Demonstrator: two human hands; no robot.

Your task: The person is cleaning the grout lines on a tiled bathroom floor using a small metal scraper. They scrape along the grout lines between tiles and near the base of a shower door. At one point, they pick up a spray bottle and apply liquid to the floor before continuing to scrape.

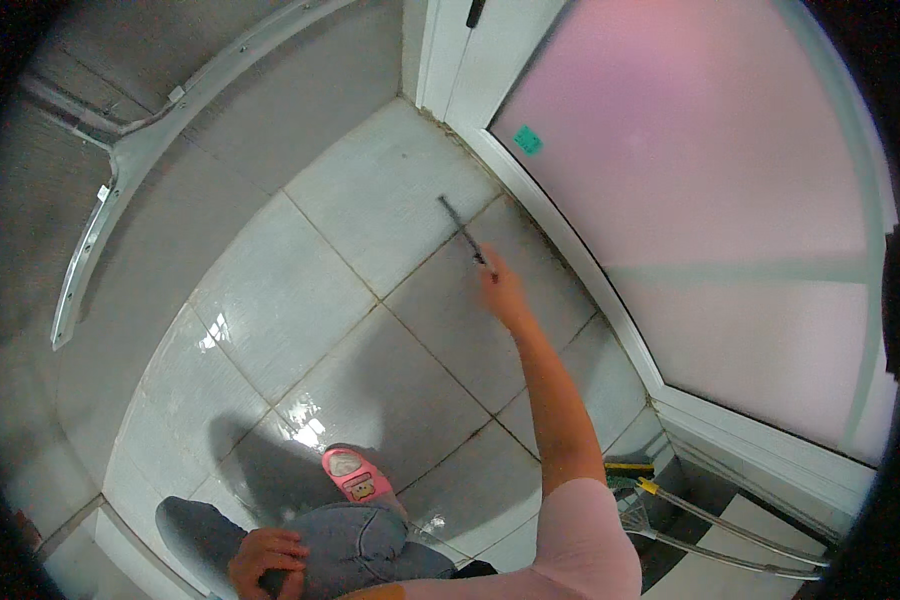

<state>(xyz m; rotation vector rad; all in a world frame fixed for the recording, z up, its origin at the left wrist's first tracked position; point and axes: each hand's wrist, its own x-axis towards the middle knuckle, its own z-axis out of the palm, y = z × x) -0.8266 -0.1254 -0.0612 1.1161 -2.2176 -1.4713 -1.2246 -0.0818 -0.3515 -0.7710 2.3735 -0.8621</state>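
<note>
Gripping thin brush (pixel 461 228), right hand (pixel 501 287), bristles blurred

Soft, even light fills the frame, coming mostly through the frosted glass door (pixel 710 220) at the upper right, which glows pale pink and shows nothing sharp behind it. The wet floor tiles (pixel 370 200) throw back small white glare spots at the lower left of centre. A dim shadow lies on the tiles in the lower middle, near the pink slipper (pixel 355 478). The fisheye bends straight edges: the door frame and the grey metal rail (pixel 120 190) at the upper left curve strongly. Black vignette rings the corners. Detail is soft overall, and the thin brush (pixel 462 228) at centre is slightly blurred.
</note>
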